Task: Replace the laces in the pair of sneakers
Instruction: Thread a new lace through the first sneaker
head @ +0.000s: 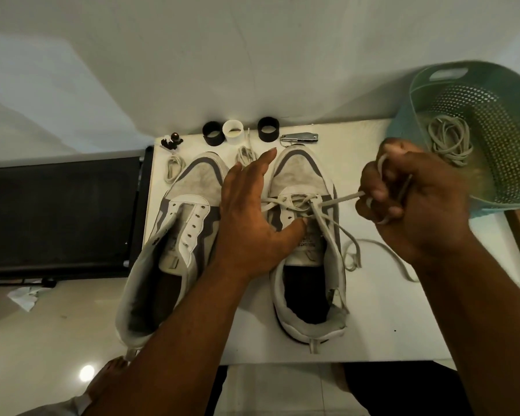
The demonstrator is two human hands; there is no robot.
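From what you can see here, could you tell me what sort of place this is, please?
Probably a room at home, not a workshop: a small white table against a plain wall, a teal laundry-style basket holding old laces, and a tiled floor beside what looks like a treadmill.

Right hand gripping lace, left hand flat on right sneaker.

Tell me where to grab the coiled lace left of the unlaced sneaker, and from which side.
Pinch the coiled lace across its bundled strands near the middle, coming straight down from above. It lies flat on the table as a narrow elongated loop, so a top pinch should gather all the strands. The unlaced sneaker sits close on one side and the table edge on the other, which likely rules out a sideways approach.
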